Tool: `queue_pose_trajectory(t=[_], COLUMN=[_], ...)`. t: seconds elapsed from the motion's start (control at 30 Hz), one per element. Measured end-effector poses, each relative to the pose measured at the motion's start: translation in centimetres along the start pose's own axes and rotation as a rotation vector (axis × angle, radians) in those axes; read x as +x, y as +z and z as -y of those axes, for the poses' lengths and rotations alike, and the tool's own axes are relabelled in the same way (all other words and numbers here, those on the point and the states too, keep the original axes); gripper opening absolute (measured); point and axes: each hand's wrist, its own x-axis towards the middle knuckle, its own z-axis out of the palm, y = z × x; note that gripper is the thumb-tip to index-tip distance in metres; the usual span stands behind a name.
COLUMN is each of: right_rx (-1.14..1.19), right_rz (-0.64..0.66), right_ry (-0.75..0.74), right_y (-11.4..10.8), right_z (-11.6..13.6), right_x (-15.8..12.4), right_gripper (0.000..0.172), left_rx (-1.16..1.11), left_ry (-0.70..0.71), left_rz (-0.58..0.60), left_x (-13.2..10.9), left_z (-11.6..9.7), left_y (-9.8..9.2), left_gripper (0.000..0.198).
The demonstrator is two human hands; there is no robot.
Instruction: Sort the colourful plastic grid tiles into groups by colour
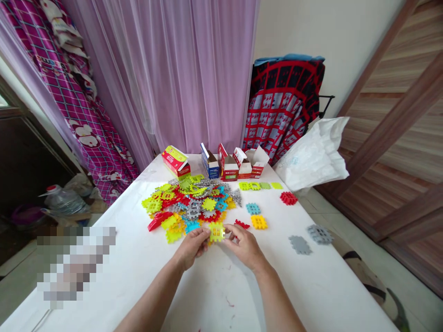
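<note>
A lime-green plastic building tile (pixel 217 232) with a window-like grid is held up just in front of the pile. My left hand (pixel 191 246) pinches its left edge between thumb and fingers. At its right edge are the thumb and forefinger of my right hand (pixel 245 245), also closed on the tile. Behind my hands lies a heap of interlocking tiles (pixel 194 208) in lime, grey, red, blue and yellow. Beside my right hand are a red piece (pixel 242 224) and a yellow window tile (pixel 259 222), with a blue tile (pixel 253 208) farther back.
Small open cardboard boxes (pixel 228 169) line the table's back edge, with a red-and-yellow box (pixel 176 162) at left. Sorted lime tiles (pixel 249 186), red tiles (pixel 288 198) and grey tiles (pixel 320 234) sit on the right. A white bag (pixel 313 152) stands beyond the right edge.
</note>
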Motion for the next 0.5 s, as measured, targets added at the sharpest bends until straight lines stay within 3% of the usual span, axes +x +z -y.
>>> queue_pose_trajectory(t=[0.13, 0.27, 0.4, 0.5], right_rx=[-0.207, -0.308, -0.377, -0.45], right_rz=[-0.025, -0.052, -0.183, -0.172], right_ry=[-0.033, -0.023, 0.037, 0.072], right_y=[-1.4, -4.8, -9.7, -12.5], right_z=[0.0, -1.6, -5.5, -8.9], right_x=[-0.5, 0.1, 3.8, 7.9], right_gripper=[0.029, 0.025, 0.027, 0.029], left_rx=[0.002, 0.08, 0.302, 0.48], left_ry=[0.006, 0.071, 0.299, 0.443], left_rz=[0.042, 0.036, 0.022, 0.055], left_x=[0.3, 0.3, 0.2, 0.2], left_z=[-0.3, -0.1, 1.9, 3.2], left_y=[0.8, 1.9, 2.6, 2.5], left_gripper=[0.048, 0.054, 0.053, 0.047])
